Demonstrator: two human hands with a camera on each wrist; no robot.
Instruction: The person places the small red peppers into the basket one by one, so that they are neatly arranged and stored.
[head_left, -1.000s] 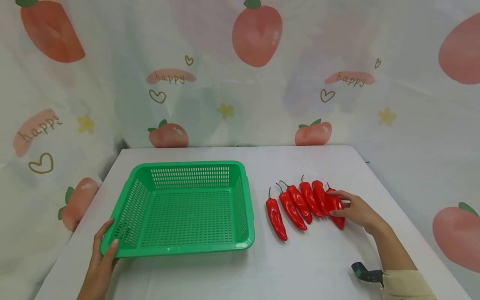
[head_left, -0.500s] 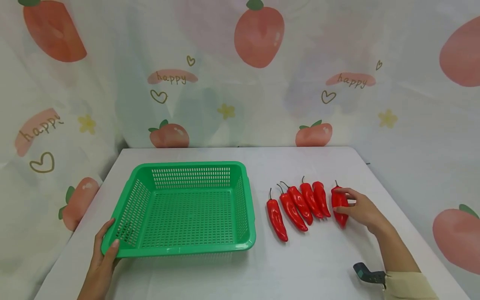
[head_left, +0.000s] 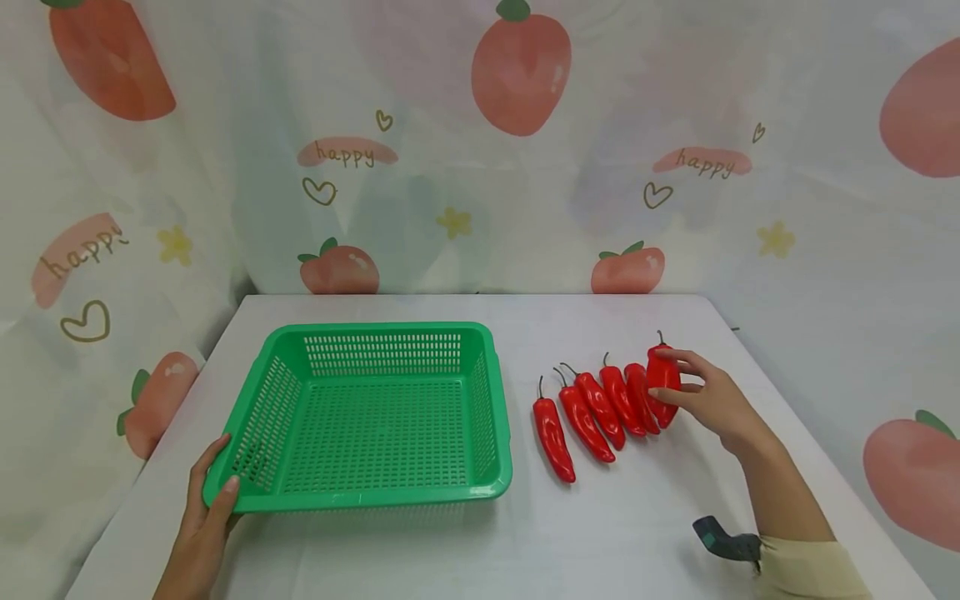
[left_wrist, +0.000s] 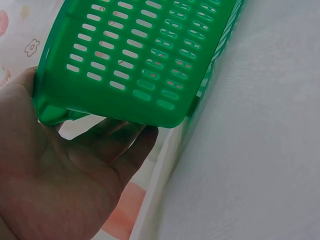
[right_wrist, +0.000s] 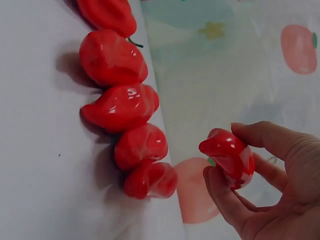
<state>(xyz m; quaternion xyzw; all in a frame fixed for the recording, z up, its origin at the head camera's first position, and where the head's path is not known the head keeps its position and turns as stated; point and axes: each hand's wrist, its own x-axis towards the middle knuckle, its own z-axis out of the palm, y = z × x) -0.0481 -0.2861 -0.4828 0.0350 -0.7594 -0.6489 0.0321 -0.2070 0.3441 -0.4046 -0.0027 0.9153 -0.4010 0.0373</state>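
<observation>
My right hand (head_left: pixel 712 400) pinches a red chili pepper (head_left: pixel 663 379) between thumb and fingers, its stem pointing away from me. In the right wrist view this held pepper (right_wrist: pixel 231 157) is raised off the table, apart from the others. Several more red peppers (head_left: pixel 597 407) lie side by side in a slanted row to its left; the held one overlaps the row's right end in the head view. At the left, my left hand (head_left: pixel 202 517) grips the near left corner of a green plastic basket (head_left: pixel 360 500), thumb over the rim. The left wrist view shows fingers under that corner.
The basket has slotted walls and nothing inside. A white-covered table (head_left: pixel 585 542) carries everything. Fruit-printed cloth (head_left: pixel 480 200) hangs behind and at both sides. A dark wrist device (head_left: pixel 723 540) juts from the right sleeve, low over the table.
My right hand first drew the rightmost pepper rightward, away from the row, then lifted it up and back leftward. The left hand and basket have stayed in place.
</observation>
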